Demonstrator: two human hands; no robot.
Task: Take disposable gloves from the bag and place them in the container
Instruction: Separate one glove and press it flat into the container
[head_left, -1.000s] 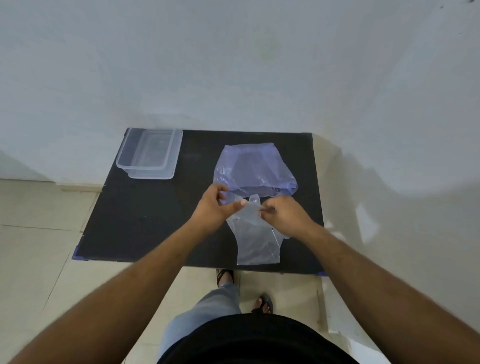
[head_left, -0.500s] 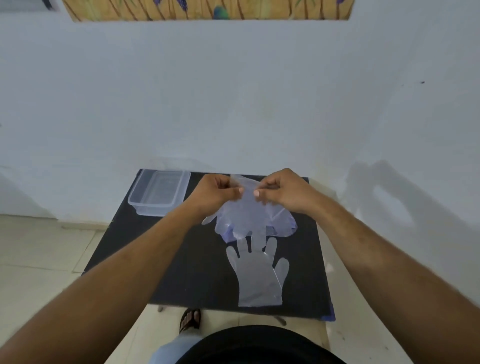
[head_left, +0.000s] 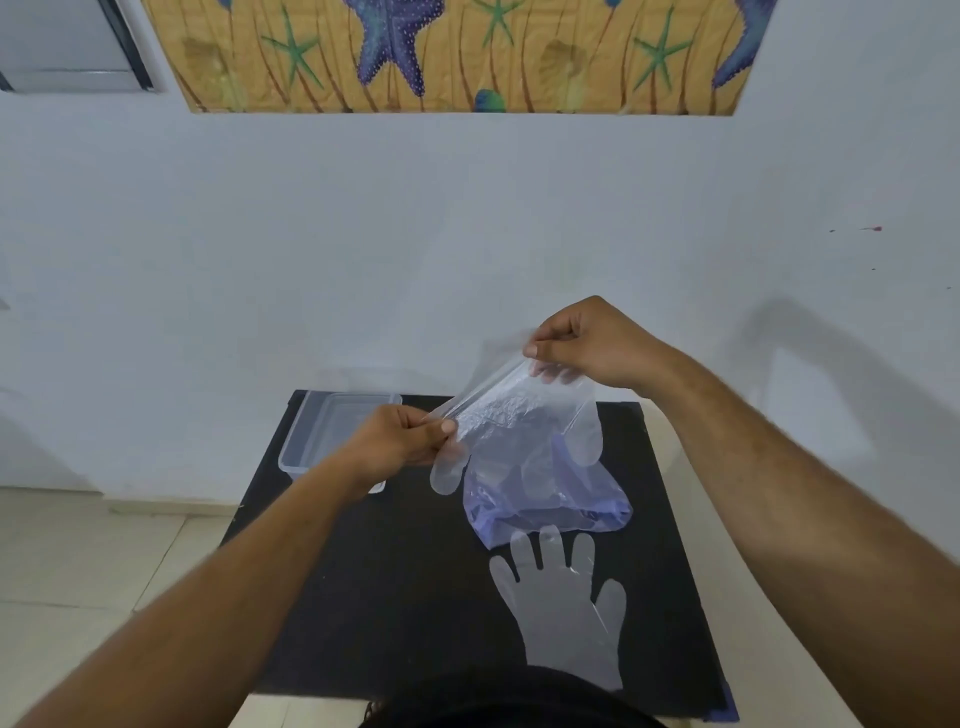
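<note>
A clear glove (head_left: 524, 415) is held stretched at frame centre, pinched by the left hand (head_left: 400, 441) and the higher right hand (head_left: 592, 345). Below lies the bluish bag (head_left: 550, 499); a second glove (head_left: 566, 608) lies flat lower right. The container (head_left: 332, 426) sits behind the left hand.

A pale blue-white wall (head_left: 363, 249) fills most of the view, evenly lit, with soft grey shadows falling across its right side. Up top hangs a yellow picture (head_left: 457, 52) painted with blue and green starfish, and in the upper left corner sits part of a dark-framed window (head_left: 67, 47). Below, a black table (head_left: 395, 561) stands against the wall, and to the left of it cream floor tiles (head_left: 88, 561) run up to a pale skirting strip
</note>
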